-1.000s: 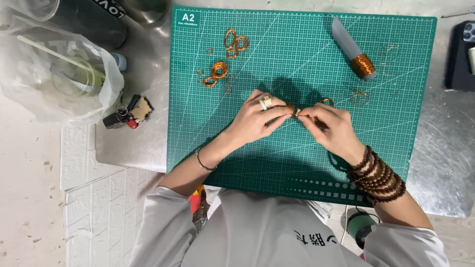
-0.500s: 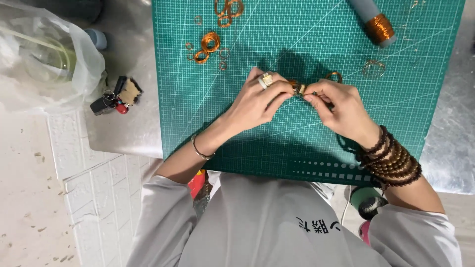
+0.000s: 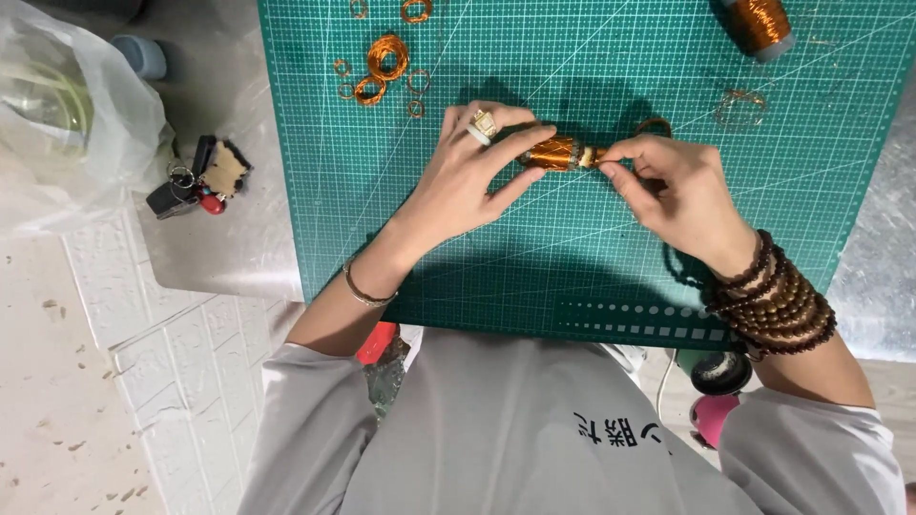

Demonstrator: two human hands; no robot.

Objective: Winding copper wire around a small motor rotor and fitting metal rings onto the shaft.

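A small rod wound with copper wire (image 3: 555,153) is held level above the green cutting mat (image 3: 592,257). My left hand (image 3: 472,176), with a ring on one finger, pinches the wound coil between thumb and fingers. My right hand (image 3: 673,191) grips the rod's pale right end with its fingertips. A stack of brown bead bracelets (image 3: 773,300) circles my right wrist, and a thin bangle sits on the left wrist.
Several copper wire rings and coils (image 3: 382,62) lie at the mat's upper left. A copper wire spool (image 3: 759,24) sits at the top right, a loose wire ring (image 3: 742,107) below it. A keyring bundle (image 3: 198,179) and a clear plastic bag (image 3: 67,114) lie on the left.
The view has closed in on the mat and shifted. My hands have drawn slightly apart, so the copper coil shows between them.
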